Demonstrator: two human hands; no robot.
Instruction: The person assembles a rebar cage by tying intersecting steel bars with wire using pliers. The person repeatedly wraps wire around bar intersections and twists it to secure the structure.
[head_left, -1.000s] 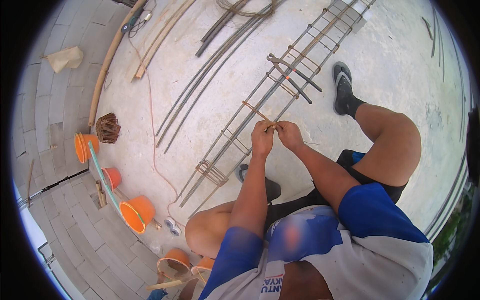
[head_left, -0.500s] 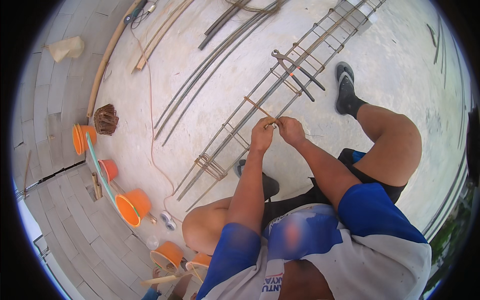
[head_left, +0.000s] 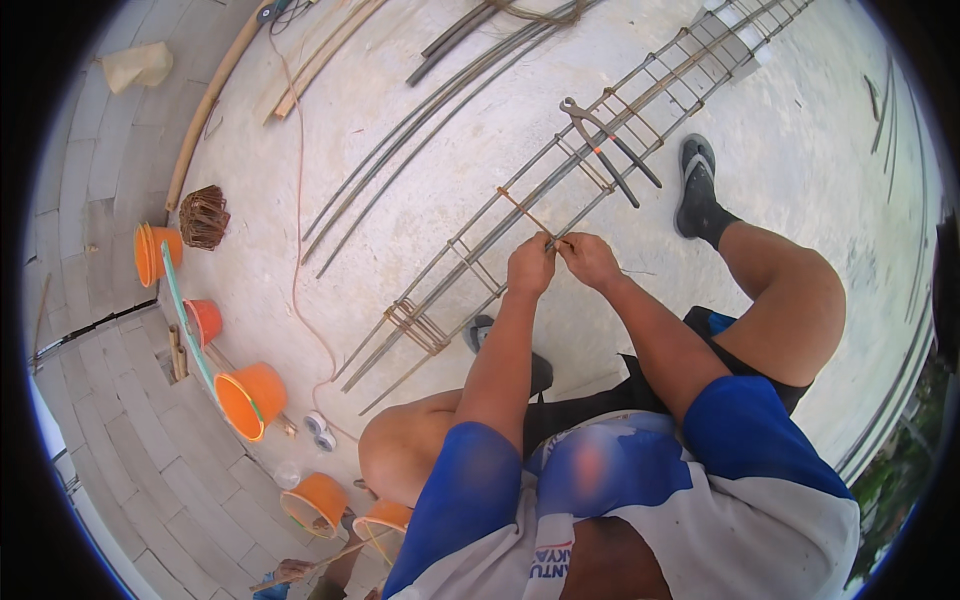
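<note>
Several buckets (head_left: 268,383) line the block wall (head_left: 150,430) at far left, a brown bundle (head_left: 204,218) of bent metal beside them; a co-worker's hand (head_left: 293,570) shows near the lower edge. A pink cord (head_left: 300,150) winds over the floor (head_left: 430,220), then loose rods (head_left: 440,112) lie apart from the cage (head_left: 523,209), which runs diagonally through the middle. The left foot (head_left: 482,332) is close to its near side, in the way of any shift toward the person. Steel by its look, the cage is probably heavy and stiff, rough rather than slippery; it would best be lifted by its long bars (head_left: 398,381) at well-spread points, since a lone stirrup (head_left: 515,203) might slide. The left hand (head_left: 531,266) has its fingers pinched on that rusty stirrup's near corner; the right hand (head_left: 590,260) meets it there, fingers bunched, but whether they grip metal cannot be told. Pincers (head_left: 598,151) lie across the cage just beyond the hands, cluttering the stretch beneath. Farther right come a thin wire (head_left: 640,272), the right foot (head_left: 697,185), a pale block (head_left: 747,70) by the cage's far part, and more rods.
</note>
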